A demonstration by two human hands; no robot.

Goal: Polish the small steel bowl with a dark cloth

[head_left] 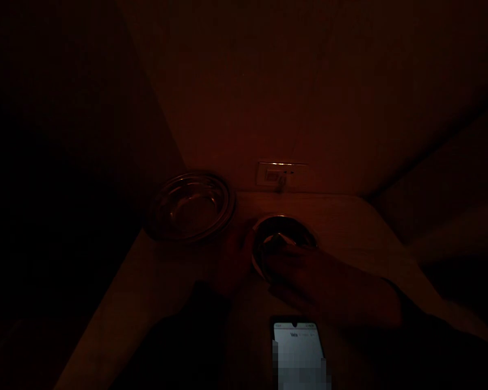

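Observation:
The scene is very dim. A round metal bowl (pixel 282 216) with a shiny rim sits on the wooden tabletop in front of me. My left hand (pixel 232 260) grips the left side of the bowl, its fingers mostly lost in shadow. Over the bowl's near right rim reaches my right hand (pixel 299 268), with its fingers bent down inside. A small pale-edged thing (pixel 280 237) shows by those fingertips, too dark to name. Below the hands lies a phone (pixel 300 357) with its screen lit.
A wide metal basin (pixel 195 208), seemingly stacked in another, stands at the table's back left corner. A wall socket (pixel 274 174) with something plugged in is just above the back edge. The wooden table (pixel 350 222) meets the wall behind.

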